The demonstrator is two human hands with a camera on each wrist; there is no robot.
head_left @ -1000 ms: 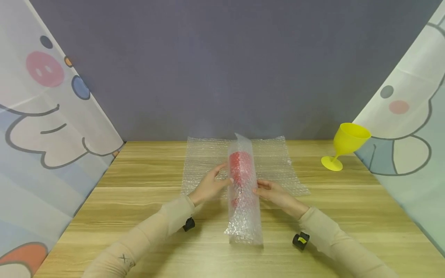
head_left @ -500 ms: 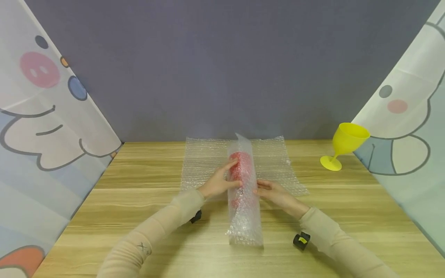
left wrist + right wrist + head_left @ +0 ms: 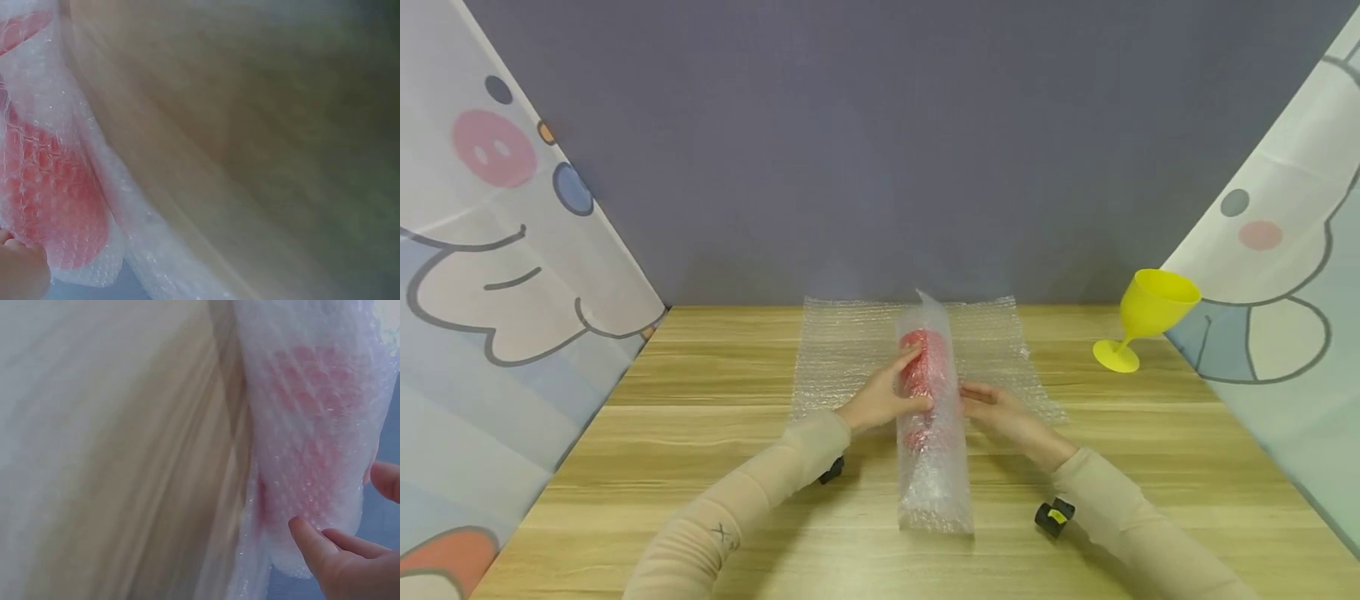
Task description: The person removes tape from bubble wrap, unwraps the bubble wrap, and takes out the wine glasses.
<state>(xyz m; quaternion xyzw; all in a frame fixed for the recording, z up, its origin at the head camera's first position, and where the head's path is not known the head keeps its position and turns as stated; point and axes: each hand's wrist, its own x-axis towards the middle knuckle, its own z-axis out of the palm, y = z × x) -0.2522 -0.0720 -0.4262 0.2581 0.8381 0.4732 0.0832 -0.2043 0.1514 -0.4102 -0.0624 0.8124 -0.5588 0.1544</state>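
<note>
A red goblet (image 3: 916, 379) shows through a roll of bubble wrap (image 3: 934, 500), lying lengthwise on the wooden table. My left hand (image 3: 880, 402) rests on the roll's left side and top, with thumb and forefinger extended over the red part. My right hand (image 3: 1007, 421) is at the roll's right side, its fingertips against or just beside the wrap, fingers mostly straight. Both wrist views show the bubble wrap (image 3: 312, 437) close up with red underneath. The goblet's stem is mostly hidden by layers of wrap.
A flat sheet of bubble wrap (image 3: 842, 333) spreads beneath and behind the roll. To the far right stands a yellow goblet (image 3: 1157, 304). A grey wall (image 3: 880, 150) closes off the back, and printed cloth panels (image 3: 512, 275) flank the table (image 3: 700, 450).
My left hand has slid rightward from the roll's left edge onto its top. The roll has shifted slightly right, and my right hand moved slightly with it.
</note>
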